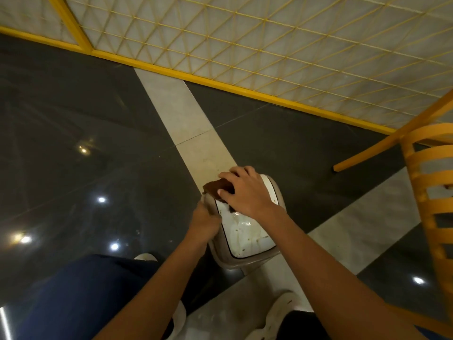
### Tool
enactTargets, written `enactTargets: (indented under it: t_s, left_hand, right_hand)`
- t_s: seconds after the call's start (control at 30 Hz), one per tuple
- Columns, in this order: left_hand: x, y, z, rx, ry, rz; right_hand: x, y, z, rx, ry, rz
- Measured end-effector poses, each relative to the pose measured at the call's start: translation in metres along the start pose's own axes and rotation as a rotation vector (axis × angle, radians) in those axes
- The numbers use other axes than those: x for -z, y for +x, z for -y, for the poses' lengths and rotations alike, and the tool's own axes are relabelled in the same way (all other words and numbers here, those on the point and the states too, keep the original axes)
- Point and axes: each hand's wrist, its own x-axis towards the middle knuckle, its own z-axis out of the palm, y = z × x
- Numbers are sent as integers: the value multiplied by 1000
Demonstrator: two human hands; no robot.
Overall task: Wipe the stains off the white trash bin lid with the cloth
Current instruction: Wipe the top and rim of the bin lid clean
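Observation:
A small trash bin [247,262] with a beige rim stands on the floor in front of me. Its white lid [247,235] shows brown specks and smears. My right hand [245,192] presses a dark brown cloth [217,187] flat onto the lid's far left corner, fingers spread over it. Only the cloth's left part shows; the hand hides the rest. My left hand [204,222] grips the bin's left rim with fingers curled around the edge.
A yellow wooden chair [426,192] stands close on the right, with one leg reaching toward the bin. A yellow mesh fence [220,79] runs across the back. The floor is glossy dark tile with pale strips. My knee and white shoes [282,312] are below.

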Motion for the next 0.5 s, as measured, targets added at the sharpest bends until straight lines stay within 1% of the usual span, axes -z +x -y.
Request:
enactTargets:
  t_s: [0.03,0.07,0.17,0.23,0.33,0.4,0.5]
  left_hand:
    - [-2,2,0,-31,9,67]
    - [-4,4,-1,-53,31,100]
    - [-2,9,-1,-51,117,54]
    - [-2,10,3,-68,89,21]
    - [-8,13,10,-215,104,-26]
    - [-13,15,13,-253,91,2]
    - [-24,11,9,-283,46,88]
  right_hand:
    - [2,3,0,19,-63,35]
    - [4,5,-1,27,-132,57]
    - [4,12,0,28,-221,46]
    - [2,15,1,14,-186,6]
    - [-2,7,-6,-23,-117,-55]
    - [-6,-5,-16,-30,-92,-72]
    - [-8,-18,-28,-68,-49,-129]
